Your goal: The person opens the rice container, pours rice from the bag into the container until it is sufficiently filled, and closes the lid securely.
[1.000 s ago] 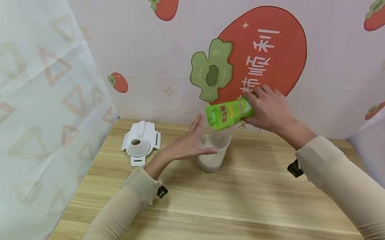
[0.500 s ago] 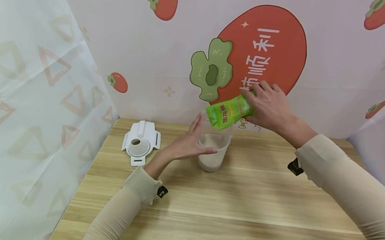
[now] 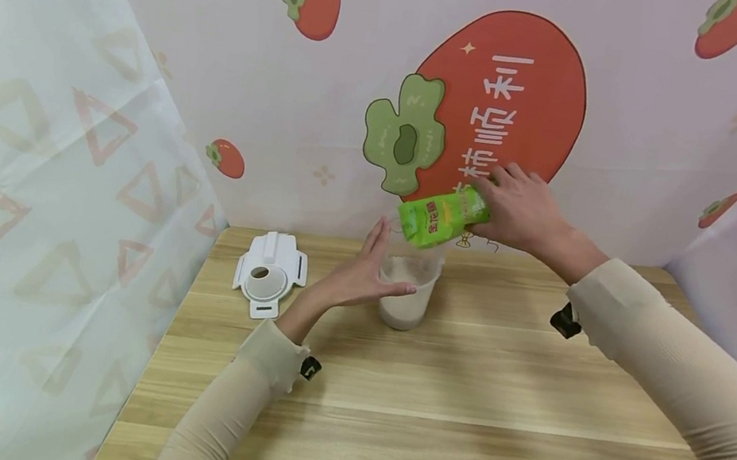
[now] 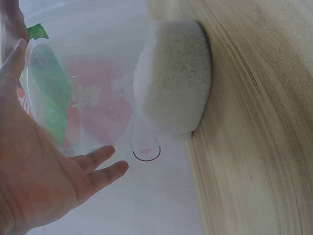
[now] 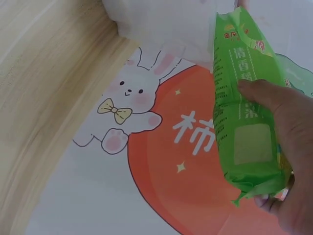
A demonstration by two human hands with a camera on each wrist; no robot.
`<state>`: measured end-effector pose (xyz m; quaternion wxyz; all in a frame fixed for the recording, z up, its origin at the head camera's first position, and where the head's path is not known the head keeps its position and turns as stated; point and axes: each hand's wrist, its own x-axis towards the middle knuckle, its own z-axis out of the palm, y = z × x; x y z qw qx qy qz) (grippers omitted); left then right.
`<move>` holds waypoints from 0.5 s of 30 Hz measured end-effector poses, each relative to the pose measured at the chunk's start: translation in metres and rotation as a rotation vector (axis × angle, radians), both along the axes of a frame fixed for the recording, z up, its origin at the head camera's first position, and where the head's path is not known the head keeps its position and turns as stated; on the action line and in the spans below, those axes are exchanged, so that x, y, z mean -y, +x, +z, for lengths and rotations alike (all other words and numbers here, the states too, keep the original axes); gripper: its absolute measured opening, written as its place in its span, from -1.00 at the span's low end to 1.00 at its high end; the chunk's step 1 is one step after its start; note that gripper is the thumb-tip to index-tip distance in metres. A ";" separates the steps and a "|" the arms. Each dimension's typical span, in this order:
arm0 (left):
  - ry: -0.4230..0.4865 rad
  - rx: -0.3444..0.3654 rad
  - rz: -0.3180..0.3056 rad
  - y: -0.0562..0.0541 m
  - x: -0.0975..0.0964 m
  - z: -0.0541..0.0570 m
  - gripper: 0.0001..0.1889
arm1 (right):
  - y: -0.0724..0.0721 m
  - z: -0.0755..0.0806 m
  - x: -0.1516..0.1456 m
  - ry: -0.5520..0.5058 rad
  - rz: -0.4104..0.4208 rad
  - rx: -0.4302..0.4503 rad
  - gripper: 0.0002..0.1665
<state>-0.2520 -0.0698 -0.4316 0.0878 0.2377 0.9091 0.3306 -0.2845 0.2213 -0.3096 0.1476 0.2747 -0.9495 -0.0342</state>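
Note:
A clear plastic container [image 3: 403, 313], partly filled with white rice [image 4: 172, 78], stands upright on the table. My left hand [image 3: 361, 273] is at the container's left side near the rim, its thumb and fingers spread and mostly straight. My right hand [image 3: 519, 210] grips the back end of a green rice bag [image 3: 438, 219]. This bag is tilted, its front end lower and over the container's mouth. Thumb and fingers squeeze the bag's sides in the right wrist view. The bag's opening is hidden.
A white plastic lid [image 3: 269, 275] with a round hole and side tabs lies on the wooden table [image 3: 451, 436], left of the container. A printed backdrop [image 3: 330, 103] rises directly behind the table, with another sheet [image 3: 53, 212] along its left.
My right hand and the rice bag rose slightly, then dropped back; the bag now sits a little farther right. My left hand and the container have stayed in place.

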 end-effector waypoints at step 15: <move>0.018 -0.011 -0.004 -0.002 0.000 -0.001 0.40 | -0.005 -0.014 -0.009 -0.093 -0.120 0.194 -0.03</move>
